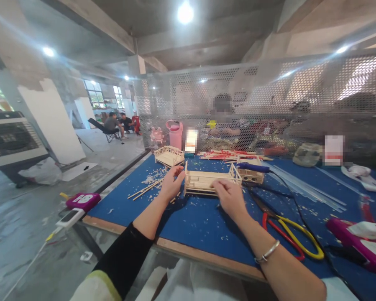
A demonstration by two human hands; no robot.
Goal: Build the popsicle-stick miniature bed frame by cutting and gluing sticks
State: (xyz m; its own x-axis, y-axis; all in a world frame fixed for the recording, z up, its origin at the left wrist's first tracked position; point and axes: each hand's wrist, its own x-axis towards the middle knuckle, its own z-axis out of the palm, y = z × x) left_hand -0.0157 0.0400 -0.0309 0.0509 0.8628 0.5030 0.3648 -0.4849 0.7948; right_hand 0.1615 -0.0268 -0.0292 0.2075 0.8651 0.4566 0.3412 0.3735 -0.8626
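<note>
A small bed frame built of pale wooden sticks (206, 180) stands on the blue mat (203, 225). My left hand (171, 184) is closed on its left end post. My right hand (228, 196) grips the front rail near the right end, fingers curled round it. A silver bangle sits on my right wrist. Loose wooden sticks (145, 190) and wood chips lie just left of the frame.
Another stick bed (169, 155) and a third (250, 169) stand behind. A blue-handled tool (253, 167) with a black cable, red and yellow cutters (288, 232), a magenta glue gun (360, 242), clear glue sticks (307, 188). Perforated screen with people behind; pink timer (83, 200) at the table's left corner.
</note>
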